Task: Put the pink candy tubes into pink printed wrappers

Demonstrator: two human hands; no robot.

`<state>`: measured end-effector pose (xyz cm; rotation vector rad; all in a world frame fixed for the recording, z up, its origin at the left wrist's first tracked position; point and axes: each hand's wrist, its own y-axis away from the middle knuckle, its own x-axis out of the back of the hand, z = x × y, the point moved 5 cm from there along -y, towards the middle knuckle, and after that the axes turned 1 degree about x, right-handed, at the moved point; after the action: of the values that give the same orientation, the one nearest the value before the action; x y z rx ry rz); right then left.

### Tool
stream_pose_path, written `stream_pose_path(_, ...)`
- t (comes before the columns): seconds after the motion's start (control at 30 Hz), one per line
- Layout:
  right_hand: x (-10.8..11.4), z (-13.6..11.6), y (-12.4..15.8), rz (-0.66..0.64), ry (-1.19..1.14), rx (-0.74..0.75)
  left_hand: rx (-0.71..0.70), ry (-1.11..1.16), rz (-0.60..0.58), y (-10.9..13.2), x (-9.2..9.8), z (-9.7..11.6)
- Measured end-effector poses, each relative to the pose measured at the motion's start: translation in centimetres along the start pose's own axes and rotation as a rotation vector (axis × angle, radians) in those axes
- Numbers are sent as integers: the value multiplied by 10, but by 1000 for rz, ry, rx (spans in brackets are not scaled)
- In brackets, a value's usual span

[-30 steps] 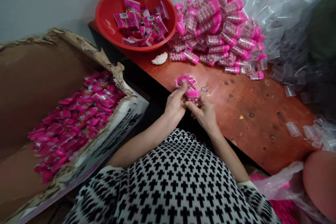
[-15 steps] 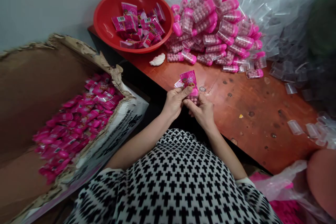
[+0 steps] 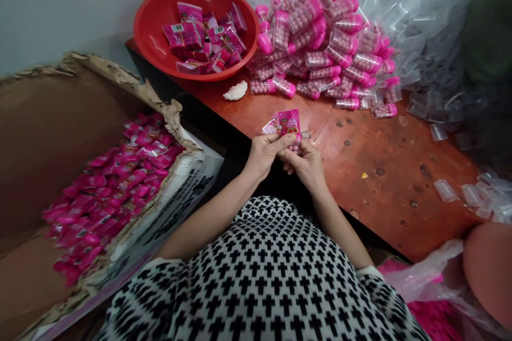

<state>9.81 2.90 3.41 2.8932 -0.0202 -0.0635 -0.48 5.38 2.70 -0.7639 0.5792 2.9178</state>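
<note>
Close to the table's front edge, both hands meet around a pink printed sachet [image 3: 288, 121] and a small clear tube of pink balls [image 3: 295, 147]. My left hand [image 3: 262, 155] is closed, its thumb pressing the lower end of the sachet. The fingers of my right hand [image 3: 306, 165] wrap the tube from below, hiding most of it. The sachet stands up above the thumbs, its printed face toward me. Whether the tube sits inside the sachet or against it, I cannot tell.
Behind the hands, pink-capped tubes of balls [image 3: 320, 58] lie heaped on the reddish table [image 3: 384, 197]. A red basin [image 3: 150, 48] holds several sachets. At left, a torn cardboard box [image 3: 188, 152] contains many pink packets [image 3: 116, 181]. Clear tubes [image 3: 446, 190] lie at right.
The sachet has tilted slightly and my left thumb now lies flatter across its lower end. Less of the tube's pink cap shows. The whole view has shifted a little.
</note>
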Motion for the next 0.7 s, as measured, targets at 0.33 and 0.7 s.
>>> stream_pose_path(0.33, 3, 9, 3, 38, -332, 18, 59, 189, 26, 6, -2, -4)
stream_pose_path(0.7, -2, -11, -10, -41, -220, 68, -363, 213, 484, 51, 72, 69)
